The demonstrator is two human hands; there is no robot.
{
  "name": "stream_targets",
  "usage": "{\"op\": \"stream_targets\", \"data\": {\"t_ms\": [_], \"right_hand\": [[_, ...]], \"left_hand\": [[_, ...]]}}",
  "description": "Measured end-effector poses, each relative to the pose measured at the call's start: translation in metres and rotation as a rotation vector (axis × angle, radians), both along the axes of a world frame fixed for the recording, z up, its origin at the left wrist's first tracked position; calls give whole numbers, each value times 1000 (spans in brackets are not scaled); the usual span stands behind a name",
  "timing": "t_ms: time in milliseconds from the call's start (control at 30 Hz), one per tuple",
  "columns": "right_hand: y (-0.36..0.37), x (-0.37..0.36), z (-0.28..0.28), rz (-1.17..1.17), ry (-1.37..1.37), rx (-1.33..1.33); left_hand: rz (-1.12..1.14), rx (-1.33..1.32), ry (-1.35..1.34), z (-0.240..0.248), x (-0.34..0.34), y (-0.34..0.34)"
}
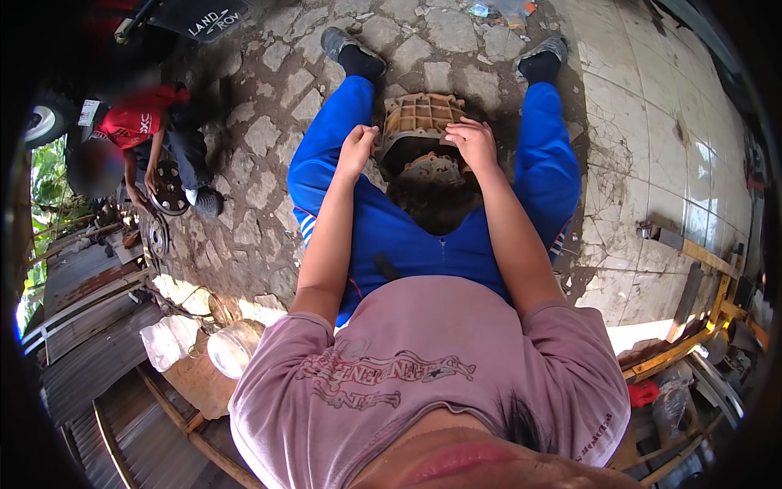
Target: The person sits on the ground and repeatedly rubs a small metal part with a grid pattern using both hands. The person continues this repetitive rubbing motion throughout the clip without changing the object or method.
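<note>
A rust-brown, ribbed metal housing sits on grey stone paving between the person's legs; the left hand is curled closed beside it; the right hand has loosely bent fingers; I cannot tell whether either grips it; two whitish plastic containers sit lower left, contents unclear; pale lettering marks a black panel, reddish lettering a mauve T-shirt.

The person's one left hand and one right hand flank one metal housing, with the wearer's two shoes far beyond, one co-worker, two discs and one tyre at far left, and two white containers near left.
</note>
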State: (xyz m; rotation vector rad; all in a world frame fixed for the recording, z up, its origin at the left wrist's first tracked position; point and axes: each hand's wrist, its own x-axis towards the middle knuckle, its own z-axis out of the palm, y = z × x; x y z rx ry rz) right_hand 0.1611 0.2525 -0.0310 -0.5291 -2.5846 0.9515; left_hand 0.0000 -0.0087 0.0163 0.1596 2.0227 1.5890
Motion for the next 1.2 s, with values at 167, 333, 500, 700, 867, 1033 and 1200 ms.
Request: {"op": "stream_targets", "data": {"t_ms": [167,333,500,700,867,1033,1200], "right_hand": [[-10,-6,7,63,45,34],[-27,-22,15,145,152,75],[-47,-41,20,168,97,65],[-44,-42,19,142,86,62],[-44,-42,19,148,127,46],[-46,-42,20,150,96,47],[-48,-38,21,135,70,49]], "left_hand": [[-111,-67,118,-26,-10,6],[-241,-174,242,-34,-11,9],[-226,-175,185,-22,-12,8],[-168,-86,125,-22,-13,4],[-180,-142,133,-18,-11,11],[-175,-184,193,-17,-7,16],[-248,-313,321,-10,-13,21]]}}
